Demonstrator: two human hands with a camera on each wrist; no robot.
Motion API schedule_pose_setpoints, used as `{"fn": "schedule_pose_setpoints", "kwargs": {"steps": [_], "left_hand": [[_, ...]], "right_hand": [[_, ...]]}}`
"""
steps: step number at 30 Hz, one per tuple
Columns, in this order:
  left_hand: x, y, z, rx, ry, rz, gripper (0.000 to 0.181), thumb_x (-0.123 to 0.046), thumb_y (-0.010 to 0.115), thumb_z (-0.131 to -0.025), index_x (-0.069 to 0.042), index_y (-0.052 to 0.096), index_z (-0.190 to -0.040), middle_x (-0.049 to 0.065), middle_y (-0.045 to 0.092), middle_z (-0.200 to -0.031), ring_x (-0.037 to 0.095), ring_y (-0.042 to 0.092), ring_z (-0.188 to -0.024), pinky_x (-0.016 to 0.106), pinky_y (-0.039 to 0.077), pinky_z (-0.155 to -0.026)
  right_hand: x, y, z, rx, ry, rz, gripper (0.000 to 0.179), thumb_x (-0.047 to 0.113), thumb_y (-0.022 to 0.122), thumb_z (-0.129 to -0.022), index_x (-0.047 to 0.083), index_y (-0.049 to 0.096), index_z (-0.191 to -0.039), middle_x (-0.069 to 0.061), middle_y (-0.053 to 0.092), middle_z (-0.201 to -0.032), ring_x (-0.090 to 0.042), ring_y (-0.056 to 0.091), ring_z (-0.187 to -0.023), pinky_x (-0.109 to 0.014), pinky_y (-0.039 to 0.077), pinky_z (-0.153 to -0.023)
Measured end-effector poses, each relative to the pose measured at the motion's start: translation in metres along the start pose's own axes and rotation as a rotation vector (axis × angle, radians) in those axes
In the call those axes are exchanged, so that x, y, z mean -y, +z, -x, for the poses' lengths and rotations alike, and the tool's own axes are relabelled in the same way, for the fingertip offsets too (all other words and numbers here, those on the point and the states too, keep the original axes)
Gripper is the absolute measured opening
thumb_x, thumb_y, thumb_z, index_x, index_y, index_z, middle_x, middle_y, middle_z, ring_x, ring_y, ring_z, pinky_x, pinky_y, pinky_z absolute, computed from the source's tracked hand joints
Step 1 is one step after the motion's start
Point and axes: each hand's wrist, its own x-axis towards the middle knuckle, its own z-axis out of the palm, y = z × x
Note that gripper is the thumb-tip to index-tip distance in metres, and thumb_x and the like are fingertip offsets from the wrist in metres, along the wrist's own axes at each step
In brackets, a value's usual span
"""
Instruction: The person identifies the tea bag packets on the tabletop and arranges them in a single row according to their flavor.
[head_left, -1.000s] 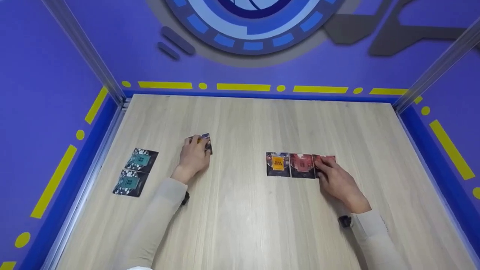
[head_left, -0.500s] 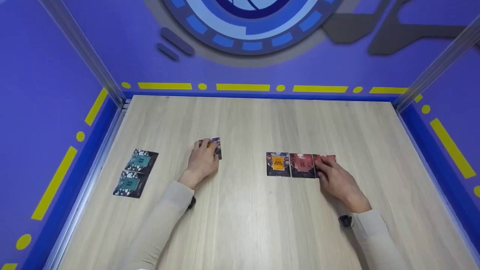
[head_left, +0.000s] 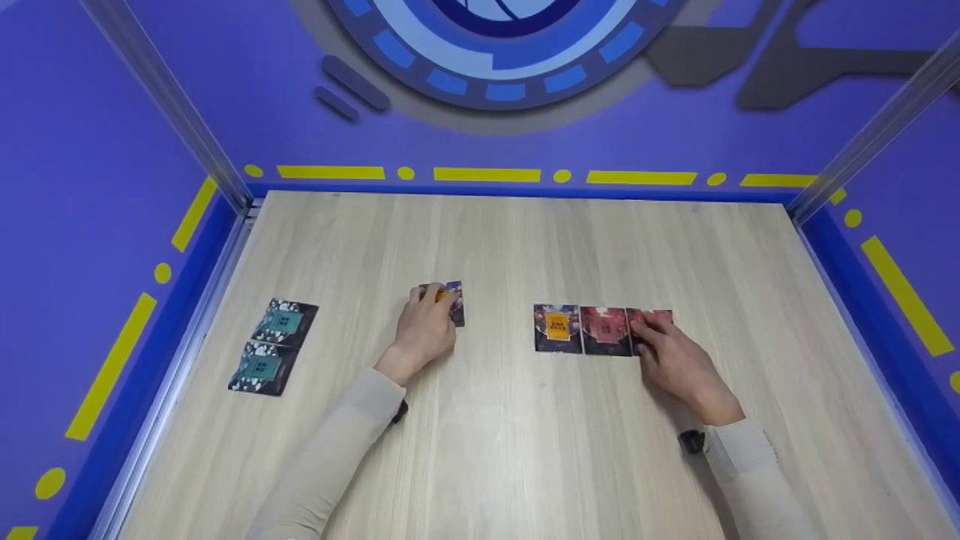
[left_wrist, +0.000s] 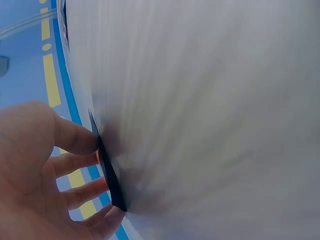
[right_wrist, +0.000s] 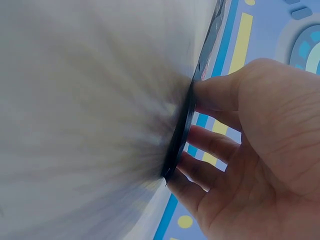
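My left hand [head_left: 427, 322] holds a small flat dark packet with an orange label [head_left: 456, 309], left of the table's middle. In the left wrist view, thumb and fingertips sit along this thin packet [left_wrist: 114, 182], close over the table. On the right, my right hand [head_left: 681, 369] grips a red packet [head_left: 660, 316] at the end of a row, thumb and fingertips spread along it in the right wrist view. Left of it lie another red packet [head_left: 606, 331] and an orange-labelled packet [head_left: 556, 328], side by side. My fingers hide most of both held packets.
Two teal packets [head_left: 285, 321] lie one behind the other on the left of the wooden table [head_left: 487, 435]. Blue walls [head_left: 870, 150] with yellow stripes enclose the table at the back and both sides.
My left hand has slid the orange-labelled packet to the right and slightly nearer, towards the row. The right hand and the row of packets have stayed in place.
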Motion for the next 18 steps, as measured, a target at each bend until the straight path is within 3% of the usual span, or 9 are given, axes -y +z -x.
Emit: {"fn": "schedule_pose_setpoints", "kwargs": {"steps": [18], "left_hand": [[-0.036,0.010,0.002,0.080,0.057,-0.017,0.047,-0.008,0.050,-0.104,-0.010,0.062,-0.149,0.021,0.053,-0.154,0.047,0.048,-0.141,0.053,0.048,-0.116]], "right_hand": [[0.000,0.002,-0.001,-0.028,-0.017,0.002,0.044,0.008,0.067,-0.102,-0.004,0.063,-0.144,-0.031,0.058,-0.149,-0.051,0.058,-0.135,-0.063,0.051,-0.107]]}}
